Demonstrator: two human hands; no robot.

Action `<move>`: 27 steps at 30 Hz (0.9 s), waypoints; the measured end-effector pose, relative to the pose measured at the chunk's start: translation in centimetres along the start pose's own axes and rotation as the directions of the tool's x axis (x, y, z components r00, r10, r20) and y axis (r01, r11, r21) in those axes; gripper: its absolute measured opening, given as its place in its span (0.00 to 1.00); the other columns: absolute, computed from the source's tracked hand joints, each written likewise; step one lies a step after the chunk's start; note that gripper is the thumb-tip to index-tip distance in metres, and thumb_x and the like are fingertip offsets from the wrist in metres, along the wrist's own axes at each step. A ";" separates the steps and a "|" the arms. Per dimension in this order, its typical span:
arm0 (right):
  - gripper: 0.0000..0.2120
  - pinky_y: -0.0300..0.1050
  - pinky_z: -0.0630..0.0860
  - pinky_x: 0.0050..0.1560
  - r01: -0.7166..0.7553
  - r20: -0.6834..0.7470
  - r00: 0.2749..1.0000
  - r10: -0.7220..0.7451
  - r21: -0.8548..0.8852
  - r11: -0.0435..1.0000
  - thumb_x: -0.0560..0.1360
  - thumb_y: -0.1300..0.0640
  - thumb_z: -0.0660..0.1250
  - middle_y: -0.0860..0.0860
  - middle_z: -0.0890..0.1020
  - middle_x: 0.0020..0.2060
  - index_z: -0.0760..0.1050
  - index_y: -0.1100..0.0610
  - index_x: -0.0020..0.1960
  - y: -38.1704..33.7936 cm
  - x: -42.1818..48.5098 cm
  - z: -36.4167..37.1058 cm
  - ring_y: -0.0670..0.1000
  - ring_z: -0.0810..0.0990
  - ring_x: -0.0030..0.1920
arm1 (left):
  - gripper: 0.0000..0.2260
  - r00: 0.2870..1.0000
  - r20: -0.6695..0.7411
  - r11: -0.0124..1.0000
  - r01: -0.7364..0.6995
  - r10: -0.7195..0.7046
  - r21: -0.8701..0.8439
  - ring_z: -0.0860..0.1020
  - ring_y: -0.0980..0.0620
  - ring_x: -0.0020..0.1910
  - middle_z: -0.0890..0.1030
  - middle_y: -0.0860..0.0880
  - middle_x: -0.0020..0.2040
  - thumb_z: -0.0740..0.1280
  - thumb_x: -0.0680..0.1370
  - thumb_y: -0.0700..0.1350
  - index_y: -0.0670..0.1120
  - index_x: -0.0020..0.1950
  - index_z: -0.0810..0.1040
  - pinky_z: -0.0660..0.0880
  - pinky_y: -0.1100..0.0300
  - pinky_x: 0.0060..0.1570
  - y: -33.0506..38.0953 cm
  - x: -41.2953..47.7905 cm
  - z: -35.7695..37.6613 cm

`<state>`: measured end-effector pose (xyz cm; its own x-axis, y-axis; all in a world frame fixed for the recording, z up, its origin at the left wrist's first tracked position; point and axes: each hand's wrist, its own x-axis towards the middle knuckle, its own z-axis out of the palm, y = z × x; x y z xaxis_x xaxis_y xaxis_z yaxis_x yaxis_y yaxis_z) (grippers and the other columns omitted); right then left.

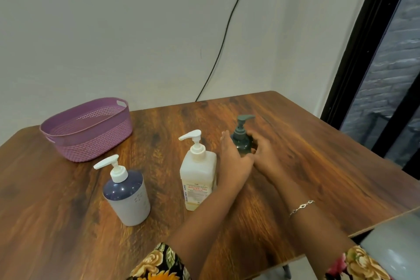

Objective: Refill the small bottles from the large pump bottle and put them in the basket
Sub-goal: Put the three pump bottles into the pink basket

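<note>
Two hands at green bottle: left hand fingers straight against it, right hand fingers curled round it. I judge opening step; unscrew pump next.

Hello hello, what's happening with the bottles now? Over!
Left hand flat against dark green bottle, right hand curled round it. Bottle upright, pump on. No bottle seen in basket. Large pump bottle close beside left hand.

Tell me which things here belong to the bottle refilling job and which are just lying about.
Belong to the job: large pump bottle; green bottle, with the left hand and right hand at it; grey bottle; purple basket.

Just lying about: black cable on the wall; bracelet on the right wrist.
</note>
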<state>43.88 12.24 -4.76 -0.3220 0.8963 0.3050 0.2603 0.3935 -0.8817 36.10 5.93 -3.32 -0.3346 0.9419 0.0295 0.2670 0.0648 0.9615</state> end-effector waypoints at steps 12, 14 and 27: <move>0.20 0.26 0.73 0.46 0.045 0.020 0.999 -0.045 -0.024 0.999 0.71 0.70 0.67 0.45 0.79 0.49 0.74 0.56 0.60 -6.9 9.6 -2.5 0.38 0.76 0.49 | 0.38 0.995 -0.097 0.954 -0.021 -0.008 -0.299 0.70 0.46 0.66 0.68 0.46 0.69 0.61 0.63 0.41 0.54 0.73 0.57 0.70 0.46 0.64 8.8 7.0 -1.7; 0.20 0.25 0.72 0.45 0.054 0.048 0.997 -0.052 -0.024 0.998 0.70 0.71 0.67 0.44 0.78 0.48 0.73 0.56 0.59 -8.1 11.7 -2.2 0.36 0.76 0.48 | 0.36 0.996 -0.086 0.955 -0.001 -0.026 -0.297 0.72 0.46 0.62 0.70 0.47 0.66 0.62 0.66 0.38 0.52 0.73 0.57 0.72 0.46 0.62 10.2 8.1 -3.3; 0.32 0.41 0.74 0.56 0.031 0.335 0.942 -0.018 -0.033 0.999 0.59 0.65 0.78 0.48 0.80 0.54 0.73 0.54 0.61 -13.0 21.1 4.4 0.47 0.77 0.54 | 0.31 0.982 -0.110 0.963 0.125 -0.154 -0.237 0.66 0.56 0.62 0.67 0.49 0.70 0.56 0.73 0.26 0.44 0.75 0.58 0.66 0.62 0.59 12.5 13.6 -16.0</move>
<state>29.66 25.14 11.54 -0.6129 0.7687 0.1830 0.2804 0.4281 -0.8592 20.50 14.26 13.50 -0.4690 0.8787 -0.0893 0.0011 0.1017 0.9948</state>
